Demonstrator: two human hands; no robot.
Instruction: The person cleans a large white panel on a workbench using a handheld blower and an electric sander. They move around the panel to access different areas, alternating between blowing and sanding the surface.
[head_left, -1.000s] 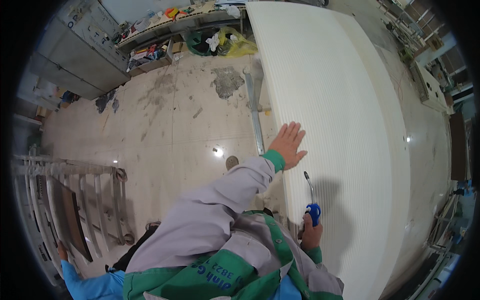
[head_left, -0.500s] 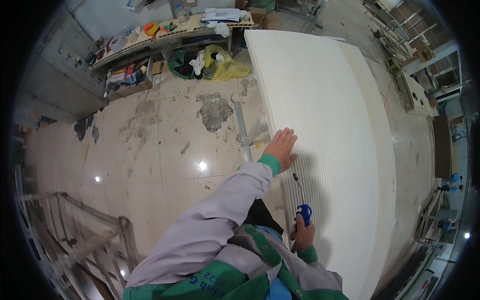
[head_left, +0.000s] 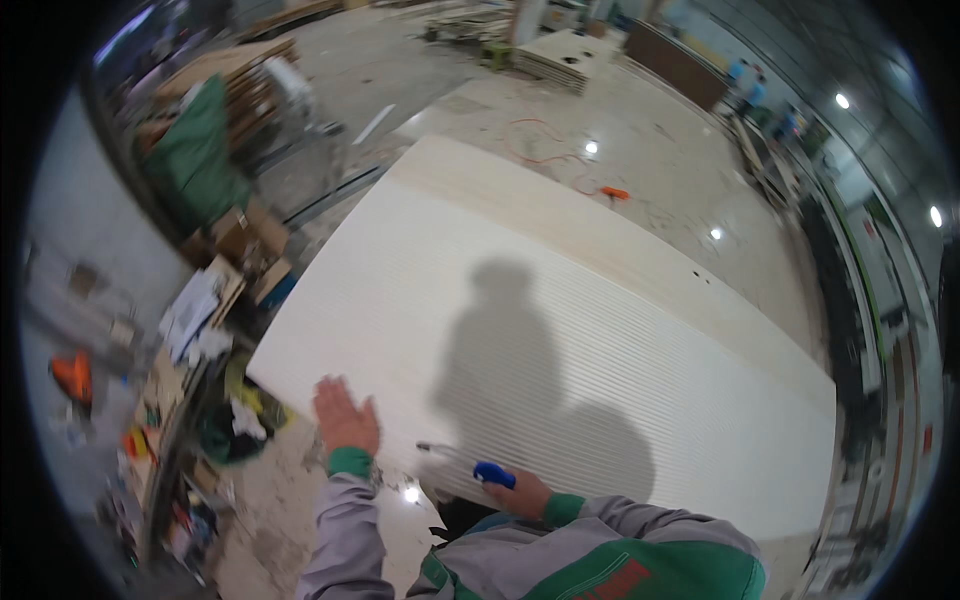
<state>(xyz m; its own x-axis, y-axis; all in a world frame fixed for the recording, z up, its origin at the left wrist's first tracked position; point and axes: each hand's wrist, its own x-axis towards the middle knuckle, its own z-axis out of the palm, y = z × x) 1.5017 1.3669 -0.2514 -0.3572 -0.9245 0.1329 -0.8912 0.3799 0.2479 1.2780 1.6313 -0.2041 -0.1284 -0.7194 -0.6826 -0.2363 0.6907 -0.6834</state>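
Note:
A large white panel (head_left: 720, 420) with fine parallel ribs lies flat in front of me. My left hand (head_left: 347, 418) is open, palm down with fingers spread, at the panel's near edge toward its left corner. Whether the palm touches the surface I cannot tell. In my right hand (head_left: 527, 494) is a blue air blow gun (head_left: 494, 474), gripped by its handle. Its thin metal nozzle points left over the near edge, toward my left hand, and is a little blurred.
A cluttered bench (head_left: 168, 385) with papers and tools stands at the left. Beyond it are cardboard boxes (head_left: 255, 240) and a green sack (head_left: 200, 160). An orange hose (head_left: 540, 122) and an orange tool (head_left: 615, 193) lie on the floor past the panel.
My view has swung to the right, so the panel now spreads across it. My left hand is closer to the panel's corner. The blow gun stays in my right hand.

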